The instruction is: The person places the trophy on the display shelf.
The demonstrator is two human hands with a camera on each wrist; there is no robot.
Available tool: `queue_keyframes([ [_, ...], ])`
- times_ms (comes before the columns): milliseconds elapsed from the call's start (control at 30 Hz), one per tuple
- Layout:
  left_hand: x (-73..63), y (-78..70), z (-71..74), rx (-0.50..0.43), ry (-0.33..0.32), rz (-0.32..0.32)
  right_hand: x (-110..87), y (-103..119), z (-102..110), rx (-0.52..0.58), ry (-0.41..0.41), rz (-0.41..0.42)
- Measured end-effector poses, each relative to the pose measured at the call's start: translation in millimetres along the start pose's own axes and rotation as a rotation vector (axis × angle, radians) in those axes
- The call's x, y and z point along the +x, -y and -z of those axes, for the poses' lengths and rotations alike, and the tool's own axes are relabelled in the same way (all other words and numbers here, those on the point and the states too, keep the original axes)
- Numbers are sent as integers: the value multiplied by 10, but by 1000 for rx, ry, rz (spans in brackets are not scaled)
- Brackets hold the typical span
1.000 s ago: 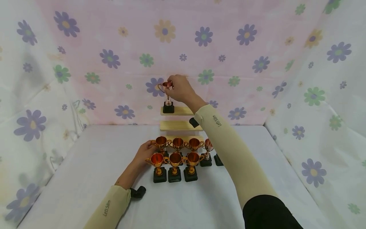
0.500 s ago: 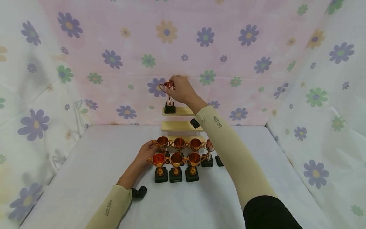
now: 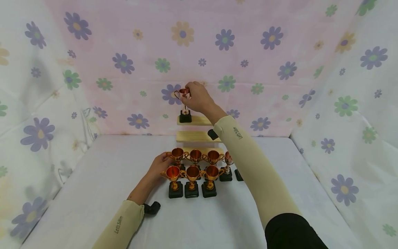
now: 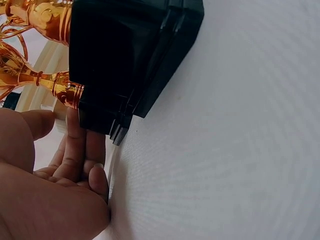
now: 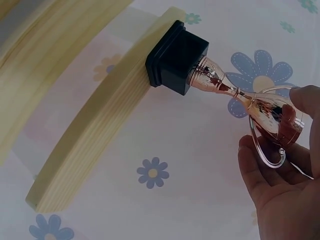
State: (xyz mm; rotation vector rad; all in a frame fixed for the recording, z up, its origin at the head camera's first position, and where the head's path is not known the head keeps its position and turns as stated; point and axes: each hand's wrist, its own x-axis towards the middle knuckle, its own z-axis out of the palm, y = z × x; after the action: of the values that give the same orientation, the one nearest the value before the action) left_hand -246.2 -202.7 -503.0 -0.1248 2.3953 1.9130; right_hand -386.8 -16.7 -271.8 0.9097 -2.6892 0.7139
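My right hand [image 3: 199,98] holds a small rose-gold trophy [image 3: 185,110] by its cup, thumb on one side and fingers on the other. Its black base stands upright at the left end of the top wooden shelf [image 3: 199,120]. In the right wrist view, the base [image 5: 179,57] meets the shelf's surface. On the table, my left hand [image 3: 158,167] is at the left side of a gold trophy [image 3: 177,154] in the back row. Its fingers [image 4: 75,145] reach straight beside that trophy's black base [image 4: 100,112], with the thumb held apart.
Gold trophies stand in two close rows, the front row including a left one [image 3: 172,173]. To their right are a rose-gold trophy [image 3: 226,167] and a black base [image 3: 238,174], partly hidden by my right sleeve. Behind them are a middle shelf [image 3: 192,136] and a lower shelf [image 3: 202,150].
The whole head view has shifted slightly right. Both hands keep their places, and the trophy stays at the left end of the top shelf.
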Motion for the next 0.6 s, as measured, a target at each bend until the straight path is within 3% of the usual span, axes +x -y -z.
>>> queue_keyframes([
  [600,-4,-19,-2,38,-1,11,-92,16,144,-83,3,-11],
])
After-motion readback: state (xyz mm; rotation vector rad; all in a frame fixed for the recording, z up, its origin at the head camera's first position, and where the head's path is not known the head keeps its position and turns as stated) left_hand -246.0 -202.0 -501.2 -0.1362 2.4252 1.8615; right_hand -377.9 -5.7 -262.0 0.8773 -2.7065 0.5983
